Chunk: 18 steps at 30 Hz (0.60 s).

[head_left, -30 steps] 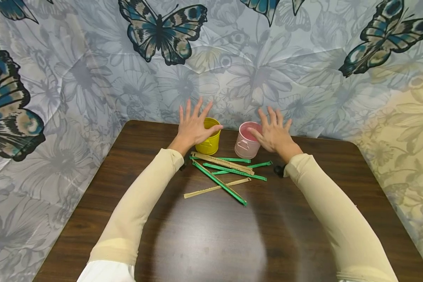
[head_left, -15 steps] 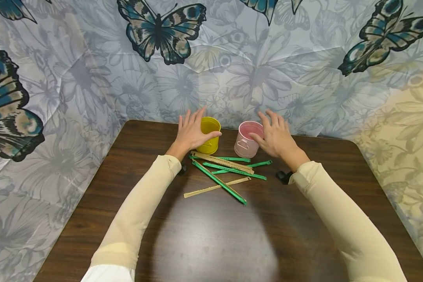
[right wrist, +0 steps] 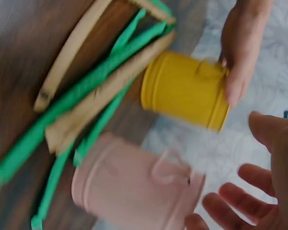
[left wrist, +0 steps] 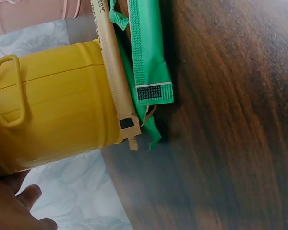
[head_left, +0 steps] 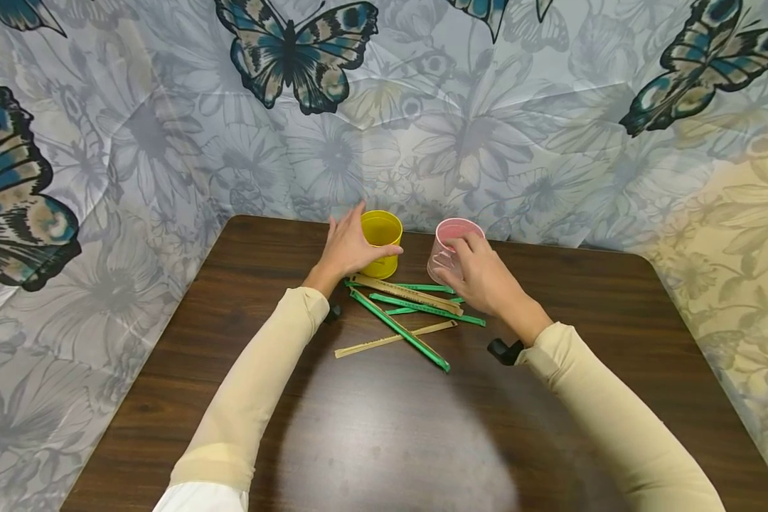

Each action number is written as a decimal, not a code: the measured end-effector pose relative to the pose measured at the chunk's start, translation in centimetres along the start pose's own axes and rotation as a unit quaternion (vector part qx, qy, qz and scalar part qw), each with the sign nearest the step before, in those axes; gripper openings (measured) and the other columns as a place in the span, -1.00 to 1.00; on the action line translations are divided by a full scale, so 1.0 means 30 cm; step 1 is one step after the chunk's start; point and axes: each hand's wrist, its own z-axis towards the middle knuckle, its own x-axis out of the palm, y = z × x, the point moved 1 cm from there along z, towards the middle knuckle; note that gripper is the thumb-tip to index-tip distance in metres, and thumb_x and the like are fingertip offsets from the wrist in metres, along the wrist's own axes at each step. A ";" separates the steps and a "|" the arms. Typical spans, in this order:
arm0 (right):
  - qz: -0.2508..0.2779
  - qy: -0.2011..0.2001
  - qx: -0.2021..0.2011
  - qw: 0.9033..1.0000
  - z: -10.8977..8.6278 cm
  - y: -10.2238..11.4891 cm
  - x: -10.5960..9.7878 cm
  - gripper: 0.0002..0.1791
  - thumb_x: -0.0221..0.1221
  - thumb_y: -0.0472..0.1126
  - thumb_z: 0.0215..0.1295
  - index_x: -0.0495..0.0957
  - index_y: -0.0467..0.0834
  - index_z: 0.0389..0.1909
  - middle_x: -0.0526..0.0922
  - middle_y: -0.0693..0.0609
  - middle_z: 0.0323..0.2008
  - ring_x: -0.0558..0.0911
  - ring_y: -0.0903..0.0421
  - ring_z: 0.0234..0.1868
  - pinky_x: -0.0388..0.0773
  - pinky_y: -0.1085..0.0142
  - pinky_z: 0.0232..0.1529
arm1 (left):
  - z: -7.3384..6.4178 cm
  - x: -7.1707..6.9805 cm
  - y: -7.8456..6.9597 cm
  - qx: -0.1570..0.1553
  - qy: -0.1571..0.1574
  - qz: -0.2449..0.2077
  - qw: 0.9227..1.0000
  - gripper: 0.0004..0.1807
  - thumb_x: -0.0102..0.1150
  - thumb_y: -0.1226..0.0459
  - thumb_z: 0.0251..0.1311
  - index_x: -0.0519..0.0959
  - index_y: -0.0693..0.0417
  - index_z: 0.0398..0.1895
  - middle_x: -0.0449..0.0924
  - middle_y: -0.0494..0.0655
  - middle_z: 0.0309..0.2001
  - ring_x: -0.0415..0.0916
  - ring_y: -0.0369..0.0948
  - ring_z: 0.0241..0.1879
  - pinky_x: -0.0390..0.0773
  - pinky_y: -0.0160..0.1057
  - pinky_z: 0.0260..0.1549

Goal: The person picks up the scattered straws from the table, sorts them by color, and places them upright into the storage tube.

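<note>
My left hand is at the left side of a small yellow bucket, its thumb across the front near the rim and its fingers toward the back. In the left wrist view some fingertips show beside the bucket, spread from its wall. My right hand is in front of a small pink bucket, hiding part of it, with fingers loosely bent near the rim. In the right wrist view those fingers hold nothing, and the pink bucket stands close by. Both buckets are upright.
Several slim green packets and tan packets lie crossed in a loose pile in front of the buckets. A brown wood-grain table bears everything. Behind its far edge hangs a butterfly-print cloth.
My right hand has come down and left from beside the pink bucket to its front, fingers bending in. My left hand's fingers have drawn lower around the yellow bucket. Buckets and packets stay put.
</note>
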 end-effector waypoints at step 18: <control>0.134 0.115 -0.019 0.984 -0.073 0.139 0.205 -0.67 0.37 -0.09 0.32 0.66 -0.23 -0.04 0.66 -0.07 -0.23 0.61 0.06 -0.22 0.60 0.22 -0.18 | -0.009 0.029 0.007 -0.036 -0.006 -0.113 0.993 0.26 0.53 -0.25 -0.12 0.07 0.01 0.57 0.42 0.07 0.39 0.22 0.15 0.46 -0.17 0.24 0.60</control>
